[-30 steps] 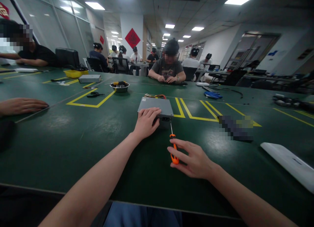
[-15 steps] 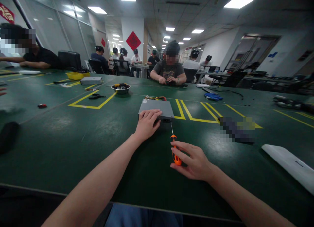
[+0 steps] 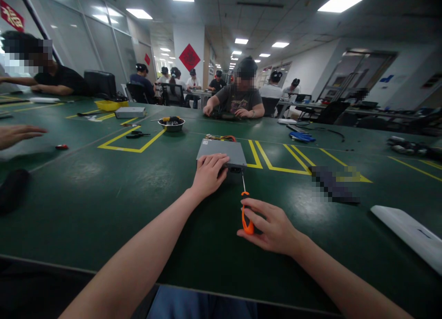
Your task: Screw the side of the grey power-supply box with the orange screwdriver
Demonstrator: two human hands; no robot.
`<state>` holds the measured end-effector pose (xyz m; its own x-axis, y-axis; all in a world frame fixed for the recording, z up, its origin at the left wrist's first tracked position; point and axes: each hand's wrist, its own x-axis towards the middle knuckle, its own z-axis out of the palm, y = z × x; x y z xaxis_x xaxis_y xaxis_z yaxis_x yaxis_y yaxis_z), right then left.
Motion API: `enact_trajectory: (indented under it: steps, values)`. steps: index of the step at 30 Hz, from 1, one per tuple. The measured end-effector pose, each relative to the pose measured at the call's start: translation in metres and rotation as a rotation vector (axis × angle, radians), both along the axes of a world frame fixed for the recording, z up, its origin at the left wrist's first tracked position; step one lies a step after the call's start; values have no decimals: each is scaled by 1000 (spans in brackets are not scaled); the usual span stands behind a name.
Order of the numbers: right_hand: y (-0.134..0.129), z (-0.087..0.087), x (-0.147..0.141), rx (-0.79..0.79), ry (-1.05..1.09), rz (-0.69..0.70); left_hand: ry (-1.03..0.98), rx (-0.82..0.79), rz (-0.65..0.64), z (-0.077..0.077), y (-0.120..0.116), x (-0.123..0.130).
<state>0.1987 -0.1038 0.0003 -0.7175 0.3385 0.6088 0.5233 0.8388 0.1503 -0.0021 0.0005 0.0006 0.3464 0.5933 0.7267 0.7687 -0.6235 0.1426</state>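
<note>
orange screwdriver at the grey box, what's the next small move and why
Probably a slight twist of the orange screwdriver with the right hand, which holds its handle: the tip seems to meet the near face of the grey box, right of the socket, and the left hand rests on the box, likely steadying it.

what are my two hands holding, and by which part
Your right hand holds the orange screwdriver by its handle. Your left hand lies over the near edge of the grey metal box; whether it grips cannot be told.
</note>
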Motion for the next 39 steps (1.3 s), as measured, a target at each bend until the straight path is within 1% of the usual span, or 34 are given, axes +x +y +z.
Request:
enact_trajectory:
  steps: [3,6,9,12,15,18,21,24,26,28,30,31,33,35,37,39]
  values:
    - [-1,0,0,-79,40,2,-3,-5,-4,0,0,0]
    - [-3,3,1,-135,1,-9,-9,-5,-2,0,0,1]
    - [-3,4,-1,-71,-47,-23,-14,-8,-1,0,0,2]
    - [0,1,-2,-5,-15,-15,-21,-10,3,0,-1,2]
    - [1,-1,-1,-41,18,-24,-21,-11,3,1,-2,2]
    - [-1,0,1,-62,-47,-53,-21,-12,0,1,-2,2]
    - [-1,2,0,-19,-126,-51,-22,-16,4,2,-2,2]
    - [1,0,-3,21,-56,-25,-19,-22,6,2,-2,2]
    - [2,-2,-3,-22,54,-9,-16,-26,9,2,-3,3]
    - [2,-2,-2,-111,128,11,-14,-25,11,2,-3,2]
    - [0,-1,-1,-174,116,25,-12,-22,9,2,-2,2]
    - [-2,0,0,-178,81,22,-12,-21,8,2,-2,2]
    - [-3,2,0,-139,-4,-6,-12,-22,6,2,-3,2]
    - [-2,2,-1,-61,-51,-31,-12,-24,8,2,-3,2]
    - [1,1,-3,12,-19,-28,-11,-24,13,2,-3,2]
    - [3,-1,-5,44,61,-6,-10,-23,19,1,-2,2]
